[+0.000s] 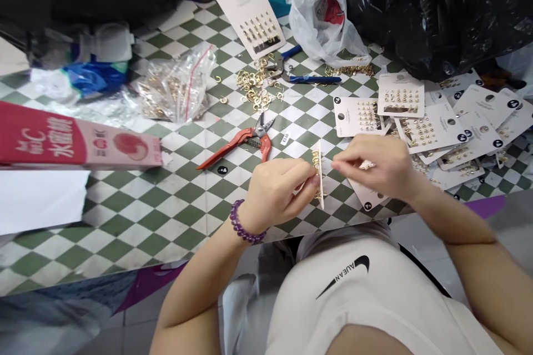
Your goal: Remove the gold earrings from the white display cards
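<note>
My left hand [281, 186], with a purple bead bracelet [245, 222] at the wrist, pinches an earring card [320, 180]. The card stands edge-on to me, gold earrings on its left face and thin posts poking out on its right. Just right of it, apart from the card, my right hand [377, 166] is closed in a pinch. Whatever lies between its fingertips is too small to make out. Under the right hand, partly hidden, another white earring card [366, 194] lies on the table. Red-handled pruning shears [245, 141] lie beyond my left hand.
Earring cards [433, 127] overlap in a pile at right. Loose gold hoops [256, 89], blue-handled pliers [314, 79] and a larger earring card [252, 14] lie farther back. Plastic bags [322, 16] stand behind. A bag of gold pieces [175, 86] and a pink box [83, 138] are left.
</note>
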Available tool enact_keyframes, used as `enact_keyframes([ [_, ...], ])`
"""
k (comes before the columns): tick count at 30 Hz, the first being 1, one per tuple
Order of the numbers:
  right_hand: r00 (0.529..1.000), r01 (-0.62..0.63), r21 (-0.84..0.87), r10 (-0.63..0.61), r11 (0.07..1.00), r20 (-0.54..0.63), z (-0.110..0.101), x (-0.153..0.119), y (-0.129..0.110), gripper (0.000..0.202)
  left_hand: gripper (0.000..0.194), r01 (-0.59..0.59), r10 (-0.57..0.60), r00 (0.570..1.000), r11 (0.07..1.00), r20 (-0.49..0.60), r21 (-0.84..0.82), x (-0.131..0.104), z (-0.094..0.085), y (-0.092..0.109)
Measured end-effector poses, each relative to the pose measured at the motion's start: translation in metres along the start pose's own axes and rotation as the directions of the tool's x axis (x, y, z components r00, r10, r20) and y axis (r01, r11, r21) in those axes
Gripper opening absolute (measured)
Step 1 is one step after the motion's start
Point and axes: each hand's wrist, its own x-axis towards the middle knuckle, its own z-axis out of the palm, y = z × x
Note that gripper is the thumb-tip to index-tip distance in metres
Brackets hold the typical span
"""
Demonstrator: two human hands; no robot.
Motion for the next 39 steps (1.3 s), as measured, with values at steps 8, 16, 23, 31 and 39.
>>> enact_keyframes([
  [8, 0.944, -0.273, -0.468, 0.327, 0.841, 0.038, 0.004, 0.120, 0.163, 0.015, 0.019, -0.128, 0.135, 0.988, 0.988, -0.077, 0.089, 0.002, 0.005, -0.003],
  [16, 0.926, -0.121, -0.404, 0.250, 0.907, 0.282, 0.050, 0.167, 0.253, 0.020, 0.019, -0.141, 0.149, 0.987, 0.983, -0.058, 0.119, 0.002, 0.005, -0.001],
  [23, 0.911, -0.156, -0.518, 0.325, 0.841, 0.254, 0.043, 0.174, 0.235, 0.077, 0.021, -0.144, 0.153, 0.987, 0.980, -0.051, 0.138, 0.001, 0.006, 0.000],
  [31, 0.889, -0.266, -0.626, 0.437, 0.734, 0.135, 0.026, 0.173, 0.200, 0.045, 0.022, -0.151, 0.160, 0.986, 0.976, -0.046, 0.157, 0.000, 0.006, 0.001],
  [39, 0.852, -0.435, -0.608, 0.522, 0.664, -0.039, 0.018, 0.203, 0.205, 0.026, 0.020, -0.142, 0.150, 0.988, 0.980, -0.046, 0.142, 0.001, 0.007, 0.000],
])
